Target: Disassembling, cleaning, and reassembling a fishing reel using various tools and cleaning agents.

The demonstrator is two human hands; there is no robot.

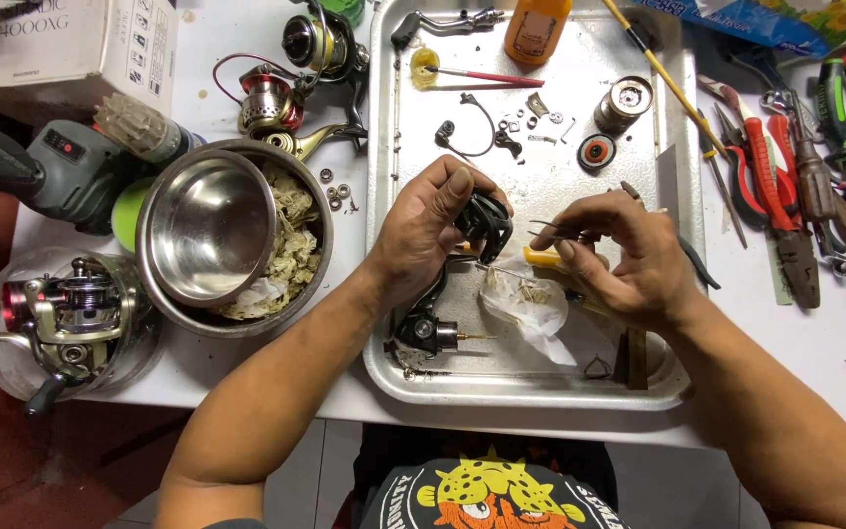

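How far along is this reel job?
Done: the reel is stripped, with small parts and a spool laid out in the tray. In hand: the left hand holds the black reel body; the right hand pinches tweezers. Left: the loose parts remain unfitted.

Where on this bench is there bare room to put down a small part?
Bare metal shows on the tray between the orange bottle and the round spool parts, and along its left wall. Bare white table lies right of the tray, below the pliers. Crowded: the steel bowls, the loose reels, the tray centre under both hands.
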